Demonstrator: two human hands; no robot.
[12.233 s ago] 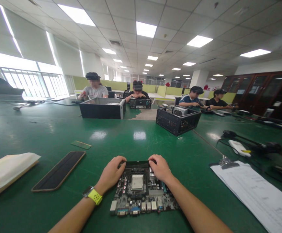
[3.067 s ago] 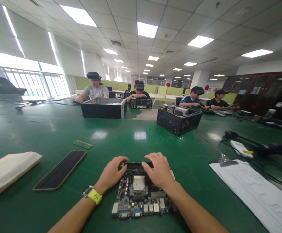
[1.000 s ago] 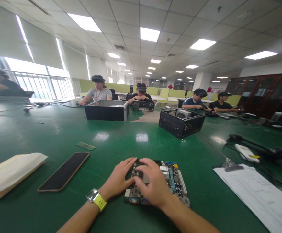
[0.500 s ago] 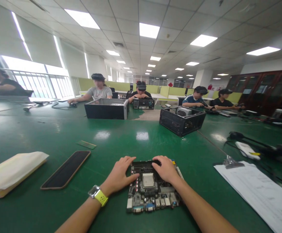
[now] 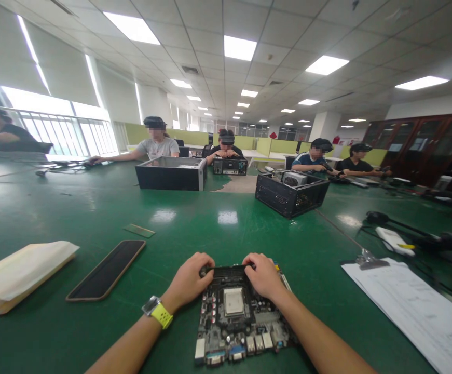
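A dark motherboard (image 5: 235,317) with a silver processor in its middle lies flat on the green table (image 5: 171,218), its ports towards me. My left hand (image 5: 190,280), with a yellow-strapped watch on the wrist, curls over the board's far left corner. My right hand (image 5: 263,275) curls over the far right edge. Between the fingertips of both hands a thin black strip (image 5: 228,269) runs along the board's far edge. Both hands press down on it with bent fingers.
A phone (image 5: 107,269) lies face down to the left, with a padded envelope (image 5: 19,272) beyond it and a small green strip (image 5: 139,230). Papers on a clipboard (image 5: 412,306) lie at the right. Open computer cases (image 5: 291,193) (image 5: 170,173) stand further back, where several people sit.
The board has been turned and pulled a little closer to me. My hands went from its middle to the two far corners, over the black strip.
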